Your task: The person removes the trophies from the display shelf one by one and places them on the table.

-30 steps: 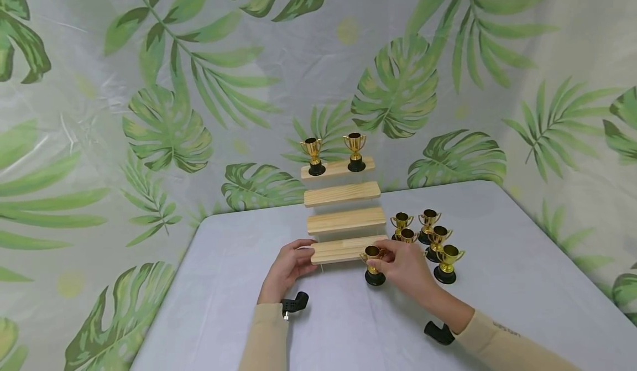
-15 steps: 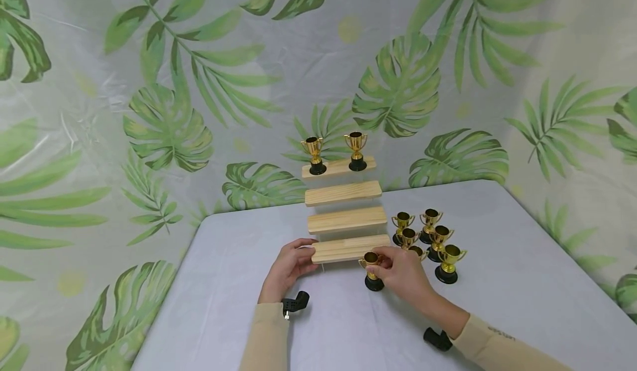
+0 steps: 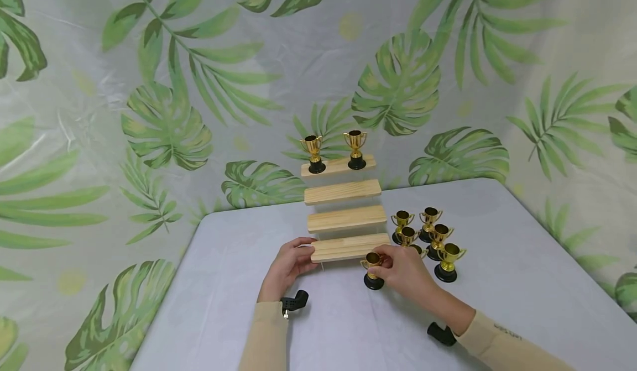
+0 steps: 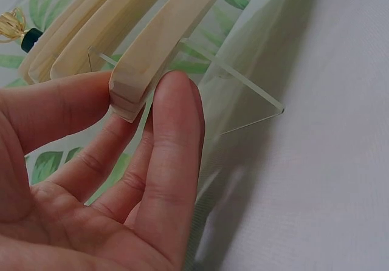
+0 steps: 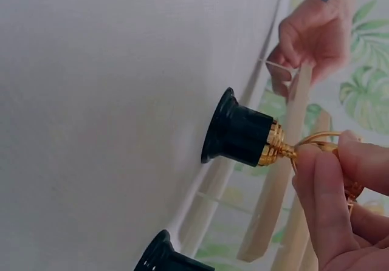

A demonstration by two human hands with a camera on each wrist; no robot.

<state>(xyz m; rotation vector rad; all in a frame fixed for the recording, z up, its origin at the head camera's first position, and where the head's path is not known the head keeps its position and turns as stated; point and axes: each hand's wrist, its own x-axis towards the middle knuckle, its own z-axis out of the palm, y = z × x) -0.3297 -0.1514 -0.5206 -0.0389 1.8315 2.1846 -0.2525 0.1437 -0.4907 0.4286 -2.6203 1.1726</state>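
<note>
The stepped wooden stand (image 3: 343, 216) sits on the white table (image 3: 497, 282), and both forearms reach forward to its lowest step (image 3: 348, 247). The left hand (image 3: 288, 265) comes in at that step's left end, palm turned inward: its thumb lies over the top of the board and its curled fingers (image 4: 173, 137) press against the end and underside, so it grips the wood beside the clear acrylic side panel (image 4: 243, 95). The right hand (image 3: 403, 268) is at the step's right front corner, fingertips (image 5: 325, 186) pinched together on the gold cup of a small trophy (image 3: 372, 270). The trophy's black base (image 5: 237, 134) rests on the table just in front of the step. Five more trophies (image 3: 428, 235) cluster right of the stand, and two trophies (image 3: 334, 151) stand on its top step.
</note>
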